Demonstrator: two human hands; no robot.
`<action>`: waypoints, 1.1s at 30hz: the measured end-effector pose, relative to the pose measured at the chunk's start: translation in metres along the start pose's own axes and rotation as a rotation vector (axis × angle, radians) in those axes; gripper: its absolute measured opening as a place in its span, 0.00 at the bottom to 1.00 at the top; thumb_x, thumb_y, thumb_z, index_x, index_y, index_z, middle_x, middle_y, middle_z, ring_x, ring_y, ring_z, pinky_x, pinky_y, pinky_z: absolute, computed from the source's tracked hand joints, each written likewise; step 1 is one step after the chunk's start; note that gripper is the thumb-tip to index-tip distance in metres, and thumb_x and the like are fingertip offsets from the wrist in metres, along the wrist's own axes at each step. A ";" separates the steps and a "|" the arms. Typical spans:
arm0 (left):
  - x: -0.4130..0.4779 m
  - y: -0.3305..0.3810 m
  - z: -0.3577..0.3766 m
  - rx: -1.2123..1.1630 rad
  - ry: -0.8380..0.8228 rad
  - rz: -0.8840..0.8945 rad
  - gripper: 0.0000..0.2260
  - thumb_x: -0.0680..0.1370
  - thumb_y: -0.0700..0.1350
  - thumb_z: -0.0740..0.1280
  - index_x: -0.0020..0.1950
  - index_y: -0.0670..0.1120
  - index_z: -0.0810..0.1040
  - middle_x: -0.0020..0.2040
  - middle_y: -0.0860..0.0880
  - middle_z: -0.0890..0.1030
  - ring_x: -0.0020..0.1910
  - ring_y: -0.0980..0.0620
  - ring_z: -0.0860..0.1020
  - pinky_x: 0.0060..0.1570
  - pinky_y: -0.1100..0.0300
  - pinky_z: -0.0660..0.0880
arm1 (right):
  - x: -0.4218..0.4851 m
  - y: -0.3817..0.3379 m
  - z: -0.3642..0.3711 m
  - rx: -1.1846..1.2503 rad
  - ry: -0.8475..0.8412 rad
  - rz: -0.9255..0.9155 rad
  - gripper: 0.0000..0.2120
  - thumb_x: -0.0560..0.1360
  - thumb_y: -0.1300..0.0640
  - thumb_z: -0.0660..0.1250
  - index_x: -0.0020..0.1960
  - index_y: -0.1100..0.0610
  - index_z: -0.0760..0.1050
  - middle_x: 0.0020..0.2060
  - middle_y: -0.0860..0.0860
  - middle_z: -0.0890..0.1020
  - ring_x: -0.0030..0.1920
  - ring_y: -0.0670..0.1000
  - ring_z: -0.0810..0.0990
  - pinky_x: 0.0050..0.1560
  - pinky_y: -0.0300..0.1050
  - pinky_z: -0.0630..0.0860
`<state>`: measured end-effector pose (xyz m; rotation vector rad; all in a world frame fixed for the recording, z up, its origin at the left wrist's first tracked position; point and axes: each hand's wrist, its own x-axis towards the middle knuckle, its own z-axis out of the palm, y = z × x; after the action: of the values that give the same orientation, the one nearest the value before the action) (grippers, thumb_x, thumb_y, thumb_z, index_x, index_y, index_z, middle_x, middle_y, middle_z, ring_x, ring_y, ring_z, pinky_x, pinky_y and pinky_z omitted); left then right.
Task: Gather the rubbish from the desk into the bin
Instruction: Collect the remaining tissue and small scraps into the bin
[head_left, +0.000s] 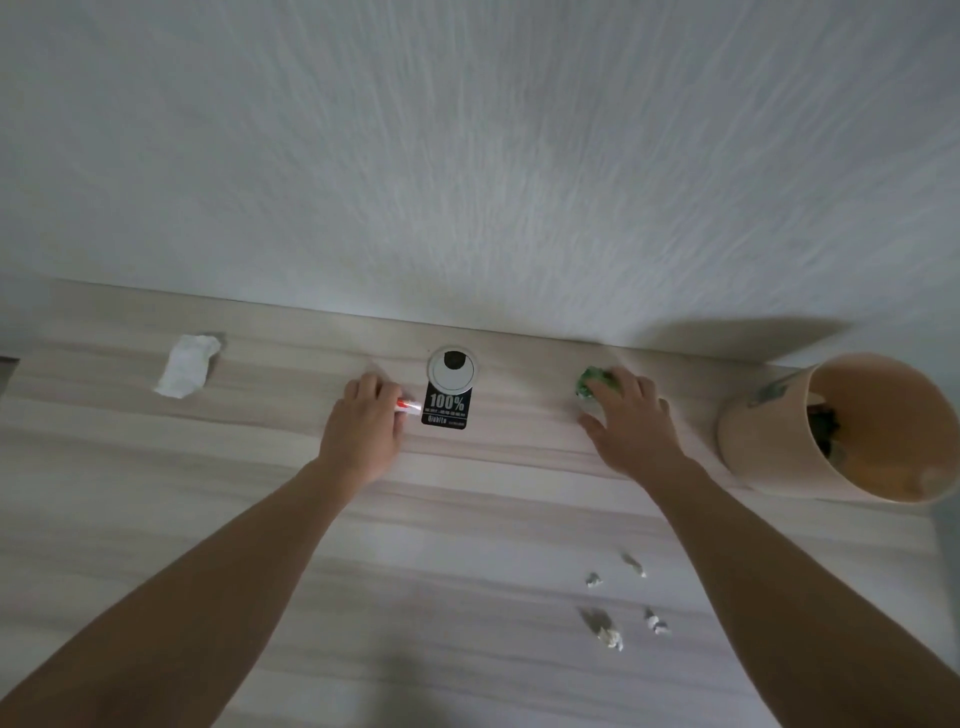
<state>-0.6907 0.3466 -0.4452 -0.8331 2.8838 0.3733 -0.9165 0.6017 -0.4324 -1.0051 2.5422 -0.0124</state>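
Note:
My left hand (363, 423) is closed around a small red and white wrapper (408, 405) near the back of the pale wooden desk (208, 493). My right hand (631, 421) lies over a crumpled green wrapper (592, 384), fingers curled on it. A beige round bin (769, 431) stands at the desk's right end with dark rubbish inside. A crumpled white tissue (187, 366) lies at the back left. Several small white paper scraps (610, 631) lie near my right forearm.
A white cable grommet (451, 370) is set in the desk by the wall, with a black "100%" label (445, 410) in front of it. A textured white wall (467, 156) rises behind the desk. The desk's right edge runs just past the bin.

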 end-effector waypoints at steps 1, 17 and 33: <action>-0.001 0.000 0.002 -0.019 0.010 0.002 0.08 0.74 0.41 0.67 0.53 0.45 0.77 0.49 0.42 0.73 0.48 0.40 0.74 0.38 0.48 0.76 | 0.000 0.001 0.002 0.022 0.026 -0.009 0.21 0.77 0.46 0.63 0.68 0.48 0.67 0.69 0.53 0.65 0.66 0.60 0.64 0.63 0.58 0.69; -0.029 0.009 -0.016 -0.082 -0.043 -0.113 0.09 0.81 0.49 0.58 0.51 0.46 0.74 0.39 0.44 0.81 0.39 0.40 0.79 0.36 0.55 0.69 | -0.023 -0.005 -0.004 0.112 -0.038 0.145 0.14 0.80 0.46 0.58 0.43 0.55 0.71 0.36 0.51 0.76 0.38 0.54 0.75 0.36 0.46 0.69; -0.105 0.032 -0.084 -0.107 0.021 -0.301 0.09 0.76 0.54 0.62 0.44 0.50 0.77 0.38 0.51 0.79 0.41 0.47 0.77 0.40 0.57 0.72 | -0.097 -0.022 -0.075 0.186 0.112 0.104 0.07 0.72 0.55 0.62 0.37 0.57 0.69 0.30 0.50 0.70 0.35 0.56 0.70 0.34 0.45 0.64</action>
<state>-0.6231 0.4033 -0.3388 -1.2736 2.7154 0.4885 -0.8661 0.6391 -0.3249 -0.8214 2.6330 -0.2774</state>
